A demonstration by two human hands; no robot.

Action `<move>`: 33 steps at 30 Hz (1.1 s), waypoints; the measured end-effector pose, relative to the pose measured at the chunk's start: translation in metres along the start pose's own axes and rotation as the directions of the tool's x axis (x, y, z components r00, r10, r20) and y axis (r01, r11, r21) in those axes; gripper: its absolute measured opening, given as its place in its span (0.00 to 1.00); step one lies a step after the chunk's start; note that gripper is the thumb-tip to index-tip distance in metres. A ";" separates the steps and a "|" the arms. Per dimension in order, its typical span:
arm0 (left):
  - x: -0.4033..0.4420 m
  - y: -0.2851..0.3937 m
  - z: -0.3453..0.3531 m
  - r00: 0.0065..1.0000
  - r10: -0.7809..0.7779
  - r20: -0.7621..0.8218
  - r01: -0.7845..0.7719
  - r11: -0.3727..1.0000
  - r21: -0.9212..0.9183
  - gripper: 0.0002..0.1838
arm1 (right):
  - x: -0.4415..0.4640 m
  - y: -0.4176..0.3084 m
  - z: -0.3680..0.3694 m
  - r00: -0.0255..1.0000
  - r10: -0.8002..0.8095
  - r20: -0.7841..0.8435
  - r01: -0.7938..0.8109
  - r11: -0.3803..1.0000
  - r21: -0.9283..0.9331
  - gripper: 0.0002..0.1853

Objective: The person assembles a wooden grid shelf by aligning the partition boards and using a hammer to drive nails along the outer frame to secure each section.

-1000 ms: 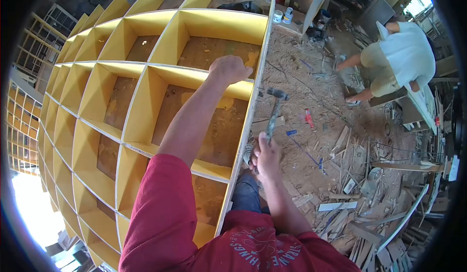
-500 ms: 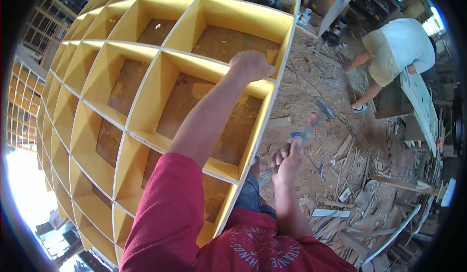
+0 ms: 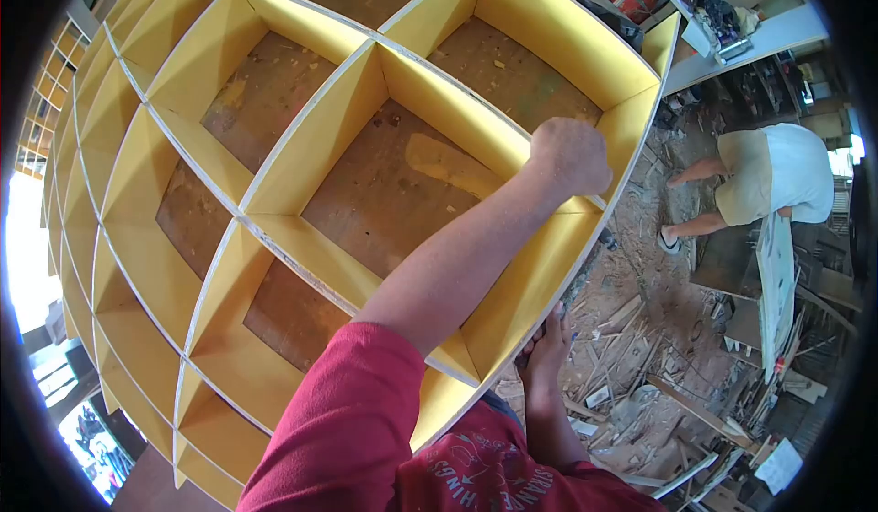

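Note:
A large curved wooden grid frame (image 3: 315,141), yellow on its inner faces with pale edges, fills the left and middle of the view. My left hand (image 3: 572,160) is closed over the top edge of a divider (image 3: 457,100) near the frame's right side; its fingertips are hidden. Lower down, just outside the frame's outer side panel (image 3: 562,279), my right hand (image 3: 546,352) is closed around a slim hand tool. Most of that tool is hidden by the hand and the panel, so its exact kind cannot be made out.
At right a person (image 3: 777,173) bends over beside a leaning board (image 3: 776,283). Wood scraps and offcuts (image 3: 631,366) litter the floor. A bench (image 3: 750,50) with items on it stands at upper right.
My right hand with the tool has come in close to the frame's outer panel. My left hand stays on the divider. The camera view has shifted, so the frame appears larger and nearer.

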State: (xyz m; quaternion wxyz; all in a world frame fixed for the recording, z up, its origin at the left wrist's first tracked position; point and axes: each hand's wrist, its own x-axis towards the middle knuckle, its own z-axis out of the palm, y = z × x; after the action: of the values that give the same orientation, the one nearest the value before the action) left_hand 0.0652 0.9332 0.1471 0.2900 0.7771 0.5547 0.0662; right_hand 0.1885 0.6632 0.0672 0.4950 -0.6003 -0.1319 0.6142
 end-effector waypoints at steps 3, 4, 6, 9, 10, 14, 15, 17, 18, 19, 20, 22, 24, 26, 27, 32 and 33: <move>0.005 -0.003 0.002 1.000 0.008 0.022 -0.007 1.000 -0.013 0.20 | 0.007 0.000 0.007 0.999 -0.029 -0.027 0.028 0.998 -0.051 0.13; 0.005 -0.003 0.001 0.999 0.011 0.037 -0.011 1.000 -0.019 0.20 | 0.005 -0.003 0.016 0.998 -0.053 -0.033 0.051 0.997 -0.054 0.13; 0.005 -0.003 -0.001 0.998 0.028 0.060 -0.027 0.999 -0.024 0.20 | 0.014 -0.006 0.017 0.994 -0.108 -0.005 0.107 0.989 -0.098 0.13; 0.005 -0.001 -0.007 0.992 0.014 0.124 -0.010 0.999 -0.032 0.21 | 0.022 -0.007 0.007 0.993 -0.117 0.020 0.118 0.991 -0.056 0.15; 0.005 0.001 -0.009 0.990 -0.018 0.139 0.022 0.999 -0.032 0.22 | 0.020 -0.013 0.009 0.997 -0.073 -0.011 0.074 0.995 0.071 0.16; 0.010 0.010 -0.009 0.974 -0.124 0.191 0.123 0.992 0.014 0.25 | 0.006 -0.015 0.011 0.985 -0.083 -0.153 0.123 0.953 0.276 0.20; 0.011 0.013 -0.009 0.969 -0.144 0.202 0.139 0.990 0.037 0.26 | 0.000 -0.012 0.013 0.980 -0.100 -0.171 0.136 0.966 0.218 0.21; 0.008 0.020 -0.016 0.960 -0.156 0.232 0.148 0.988 0.054 0.28 | -0.013 -0.005 0.014 0.969 -0.130 -0.208 0.154 0.982 0.106 0.22; 0.010 0.021 -0.013 0.959 -0.169 0.226 0.154 0.985 0.080 0.29 | -0.015 0.000 0.006 0.988 -0.147 -0.043 0.147 0.989 0.019 0.22; 0.014 0.021 -0.006 0.959 -0.181 0.217 0.161 0.981 0.107 0.29 | -0.015 0.002 0.002 0.998 -0.069 -0.003 0.069 0.995 -0.077 0.22; 0.016 0.021 -0.003 0.957 -0.194 0.215 0.169 0.977 0.131 0.29 | -0.016 -0.004 -0.004 0.997 -0.083 -0.001 0.082 0.995 -0.047 0.23; 0.019 0.022 0.002 0.954 -0.211 0.210 0.177 0.970 0.169 0.28 | -0.018 -0.020 -0.018 0.991 -0.119 -0.060 0.123 0.990 0.066 0.22; 0.023 0.020 0.007 0.952 -0.222 0.210 0.184 0.965 0.187 0.27 | -0.025 -0.043 -0.040 0.973 -0.144 -0.181 0.182 0.960 0.213 0.20; 0.030 0.016 0.014 0.964 -0.202 0.172 0.165 0.965 0.206 0.27 | -0.026 -0.072 -0.064 0.907 -0.181 -0.380 0.354 0.816 0.457 0.20; 0.030 0.015 0.016 0.969 -0.193 0.156 0.158 0.964 0.214 0.27 | -0.022 -0.074 -0.065 0.862 -0.204 -0.465 0.428 0.783 0.452 0.20; 0.033 0.018 0.014 0.970 -0.169 0.173 0.132 0.969 0.207 0.27 | -0.018 0.007 -0.021 0.950 -0.291 -0.110 0.301 0.949 0.095 0.20; 0.034 0.012 0.019 0.973 -0.160 0.169 0.124 0.971 0.205 0.27 | -0.056 -0.039 0.001 0.986 -0.022 0.167 -0.002 0.990 0.144 0.21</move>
State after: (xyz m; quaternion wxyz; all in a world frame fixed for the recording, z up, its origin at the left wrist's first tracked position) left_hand 0.0957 0.9544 0.1303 0.2672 0.7625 0.5836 -0.0813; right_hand 0.1932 0.6394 0.1308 0.5271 -0.5086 -0.1315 0.6680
